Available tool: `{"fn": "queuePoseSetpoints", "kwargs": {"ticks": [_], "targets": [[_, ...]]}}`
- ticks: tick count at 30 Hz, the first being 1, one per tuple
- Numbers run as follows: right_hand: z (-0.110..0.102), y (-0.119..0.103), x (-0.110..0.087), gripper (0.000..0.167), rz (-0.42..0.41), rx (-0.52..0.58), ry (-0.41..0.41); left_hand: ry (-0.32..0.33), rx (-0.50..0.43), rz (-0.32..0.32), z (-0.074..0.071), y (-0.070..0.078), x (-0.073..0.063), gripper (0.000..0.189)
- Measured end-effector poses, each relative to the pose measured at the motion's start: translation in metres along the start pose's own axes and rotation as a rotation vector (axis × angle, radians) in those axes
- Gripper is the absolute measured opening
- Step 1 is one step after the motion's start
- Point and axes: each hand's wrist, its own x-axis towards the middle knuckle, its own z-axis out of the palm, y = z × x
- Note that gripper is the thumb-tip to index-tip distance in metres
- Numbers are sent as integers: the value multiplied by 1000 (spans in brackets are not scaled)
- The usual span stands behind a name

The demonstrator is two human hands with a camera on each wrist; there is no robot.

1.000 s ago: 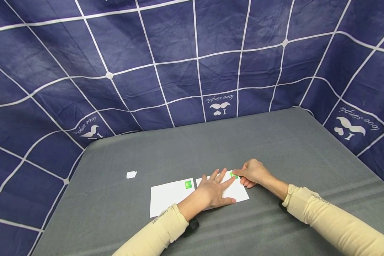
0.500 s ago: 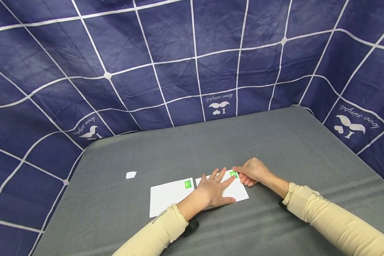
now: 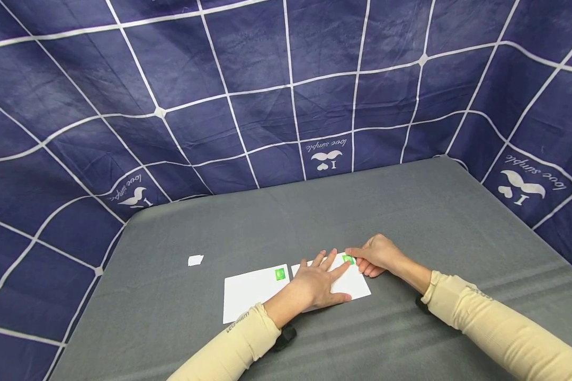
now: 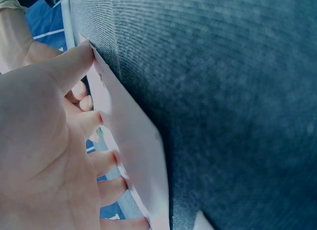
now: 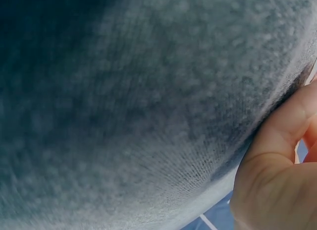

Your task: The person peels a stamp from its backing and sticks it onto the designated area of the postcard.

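Observation:
Two white envelopes lie side by side on the grey table, each with a small green stamp at its upper right corner. My left hand (image 3: 316, 284) is spread over the right envelope (image 3: 355, 288), fingers straight. Its index fingertip is at the lower edge of that envelope's stamp (image 3: 348, 259). My right hand (image 3: 378, 254) reaches in from the right, one straight digit at the stamp's top edge and other fingers curled beside the corner. The left envelope (image 3: 250, 296) is partly covered by my left forearm. In the left wrist view, the envelope's edge (image 4: 136, 136) shows under my fingertips.
A small white paper scrap (image 3: 195, 260) lies to the far left on the grey cloth-covered table (image 3: 286, 222). Blue grid-patterned cloth (image 3: 262, 121) hangs behind and along both sides.
My right hand's digit has slid slightly up from over the right stamp to its top edge, so more of the green shows. My left hand stays in place.

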Motion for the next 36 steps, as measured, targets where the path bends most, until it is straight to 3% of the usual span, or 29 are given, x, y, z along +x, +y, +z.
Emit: {"fn": "queuePoseSetpoints", "kwargs": {"ticks": [8, 22, 30, 36], "targets": [[1, -1, -1, 42, -46, -109, 4, -3, 4, 0, -1, 0, -1, 73], [2, 0, -5, 46, -75, -155, 25, 30, 26, 4, 4, 0, 0, 78], [1, 4, -8, 53, -116, -267, -1, 32, 27, -1, 5, 0, -1, 81], [0, 3, -8, 53, -132, -287, -4, 33, 23, -2, 3, -1, -1, 81]]}}
